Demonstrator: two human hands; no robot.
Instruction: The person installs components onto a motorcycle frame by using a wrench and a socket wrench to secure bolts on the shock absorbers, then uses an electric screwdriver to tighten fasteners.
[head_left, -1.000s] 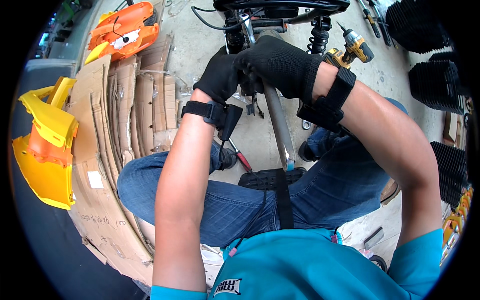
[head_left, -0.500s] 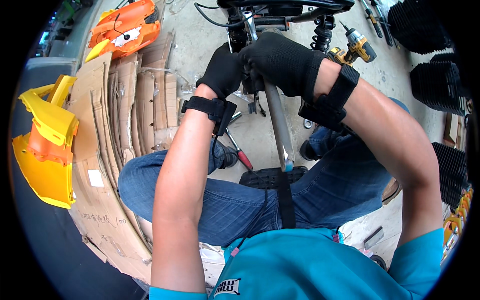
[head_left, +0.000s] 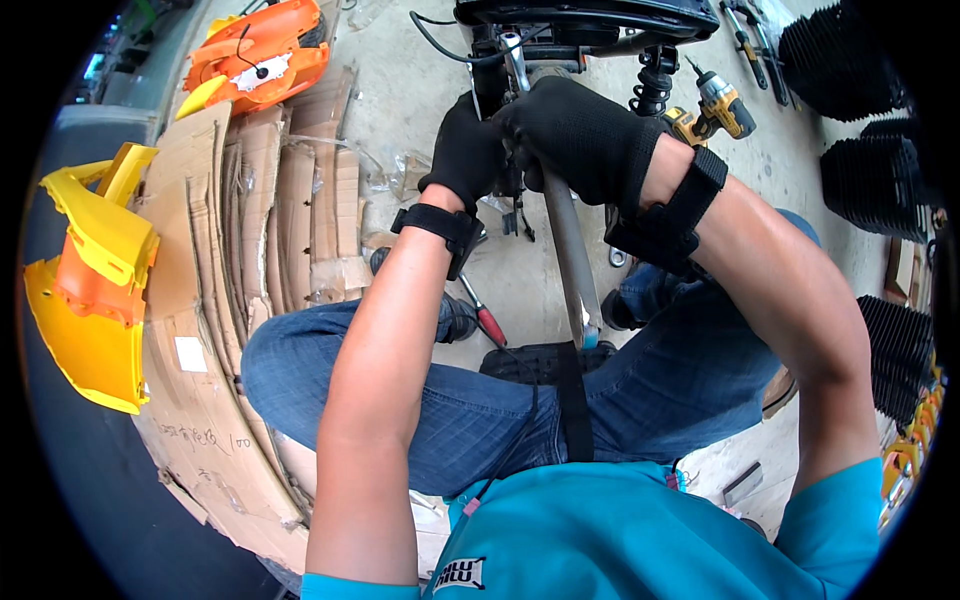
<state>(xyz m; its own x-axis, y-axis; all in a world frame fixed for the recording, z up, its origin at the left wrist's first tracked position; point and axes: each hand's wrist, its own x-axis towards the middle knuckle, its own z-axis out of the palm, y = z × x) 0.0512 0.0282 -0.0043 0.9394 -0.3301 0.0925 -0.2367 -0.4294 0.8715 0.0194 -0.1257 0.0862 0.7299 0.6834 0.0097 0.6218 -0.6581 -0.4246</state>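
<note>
Both my hands wear black gloves and meet at the underside of a black vehicle frame [head_left: 590, 14]. My right hand [head_left: 590, 135] is closed, and a chrome wrench [head_left: 515, 62] sticks up beyond its fingers. Close against it, my left hand [head_left: 468, 152] is curled, with a thin metal shaft [head_left: 474, 82] showing above it; its fingertips and grip are hidden. A grey metal tube [head_left: 572, 250] runs from beneath my right hand down toward my lap. Dark cable ends [head_left: 522, 222] hang just below the hands.
A red-handled ratchet [head_left: 489, 324] lies by my left foot. Right of the frame are a coil shock absorber [head_left: 652, 85] and a yellow cordless drill [head_left: 722, 105]. Flattened cardboard [head_left: 200, 420], yellow panels [head_left: 100, 260] and an orange body part [head_left: 255, 60] fill the left. Black stacked parts [head_left: 875, 185] stand right.
The view has shifted slightly, and my left hand and forearm sit a little farther right, nearer my right hand. The right hand keeps its place at the wrench.
</note>
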